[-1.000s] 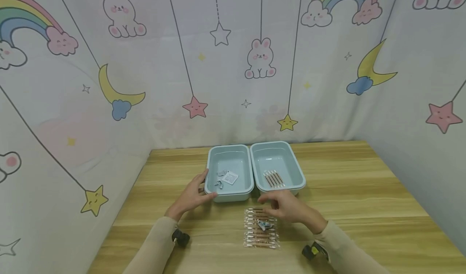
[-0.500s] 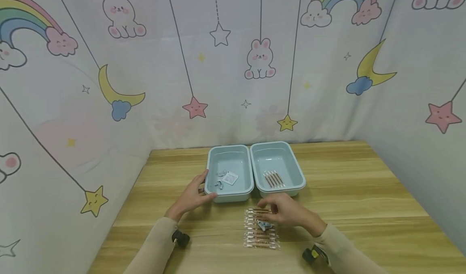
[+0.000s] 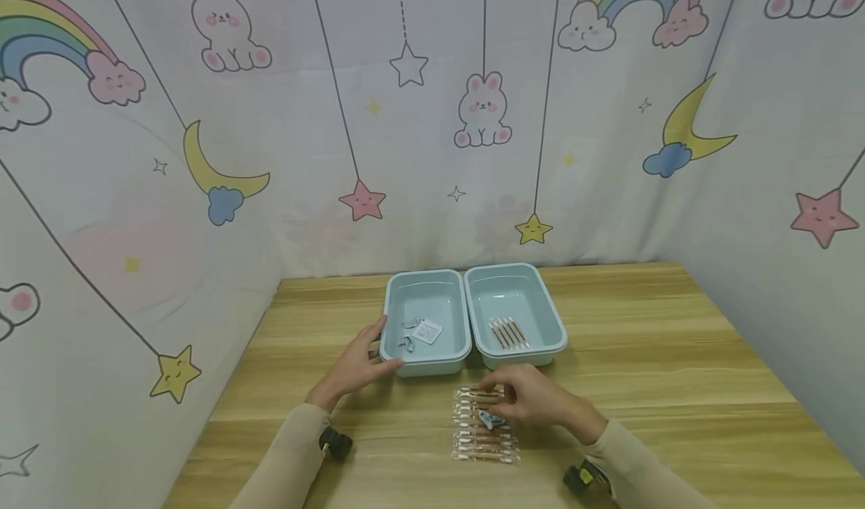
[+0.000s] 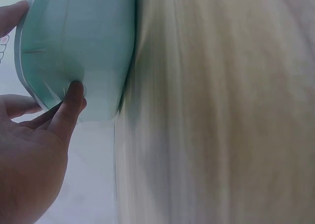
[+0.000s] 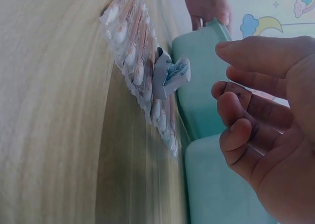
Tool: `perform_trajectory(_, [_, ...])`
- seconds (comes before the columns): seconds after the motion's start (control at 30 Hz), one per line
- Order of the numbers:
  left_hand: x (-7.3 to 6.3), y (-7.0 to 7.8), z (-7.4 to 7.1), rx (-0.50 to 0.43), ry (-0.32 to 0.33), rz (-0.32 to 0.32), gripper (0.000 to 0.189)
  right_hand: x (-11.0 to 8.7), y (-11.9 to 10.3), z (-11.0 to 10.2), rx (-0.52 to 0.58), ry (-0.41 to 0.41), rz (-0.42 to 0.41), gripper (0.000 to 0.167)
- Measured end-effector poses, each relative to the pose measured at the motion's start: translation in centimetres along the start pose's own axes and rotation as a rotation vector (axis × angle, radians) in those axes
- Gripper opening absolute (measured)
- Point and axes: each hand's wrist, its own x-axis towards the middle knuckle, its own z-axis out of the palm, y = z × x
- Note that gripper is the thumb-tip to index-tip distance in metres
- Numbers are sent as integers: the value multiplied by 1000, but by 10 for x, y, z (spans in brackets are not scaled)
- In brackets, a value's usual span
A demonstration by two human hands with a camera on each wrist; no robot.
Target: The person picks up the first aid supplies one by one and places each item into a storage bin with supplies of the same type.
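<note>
Left hand (image 3: 354, 365) is spread round the near corner of the left tub (image 3: 432, 368), fingers pretty straight, I'm guessing to stop it sliding. Right hand (image 3: 537, 395) hangs just over the wrapped swabs (image 3: 471, 423) on the table (image 3: 649, 359), fingers loosely bent, gripping nothing I can see from my end. A crumpled wrapper (image 3: 489, 420) lies on those. Looks sorted by kind: more swabs (image 3: 510, 333) in the right tub (image 3: 520, 358), white packet (image 3: 427, 331) and scraps (image 3: 406, 343) in the left.

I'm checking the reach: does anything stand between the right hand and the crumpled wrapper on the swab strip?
Nothing visible does: in the right wrist view, only an open gap separates the right hand from the crumpled wrapper, which lies atop the swab strip.
</note>
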Motion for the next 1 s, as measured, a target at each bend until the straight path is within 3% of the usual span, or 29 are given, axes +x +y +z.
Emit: perform_trajectory(1.0, [0,0,0,25,-1,-24,96,-5,0,2,18,-66,57,38])
